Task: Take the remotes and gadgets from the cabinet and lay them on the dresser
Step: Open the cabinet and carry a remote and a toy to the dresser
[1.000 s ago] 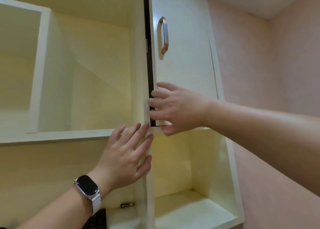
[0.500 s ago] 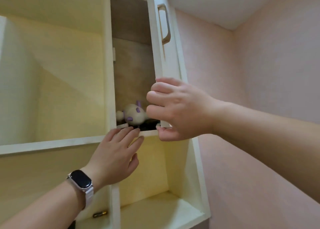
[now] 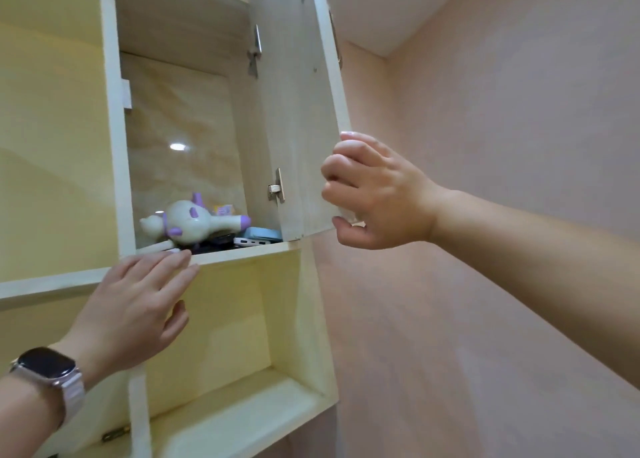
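The cream wall cabinet's upper compartment (image 3: 180, 128) stands open. Its door (image 3: 298, 118) is swung out to the right, and my right hand (image 3: 374, 194) grips the door's lower outer edge. On the compartment's shelf lies a white and purple cartoon-shaped gadget (image 3: 194, 222). Beside it are a pale blue gadget (image 3: 261, 233), a white power bank with ports (image 3: 252, 242) and a dark flat device (image 3: 216, 244), partly hidden. My left hand (image 3: 138, 305), with a smartwatch on its wrist, rests flat with spread fingers on the shelf's front edge (image 3: 242, 255), holding nothing.
Below the open compartment is an open cubby (image 3: 225, 336). A small battery (image 3: 114, 435) lies on the lower shelf at the left. Open shelving (image 3: 52, 146) fills the left side. A pink wall (image 3: 485, 146) runs along the right.
My right hand has swung the cabinet door from nearly closed to wide open, revealing the gadgets on the shelf. My left hand stayed near the shelf edge.
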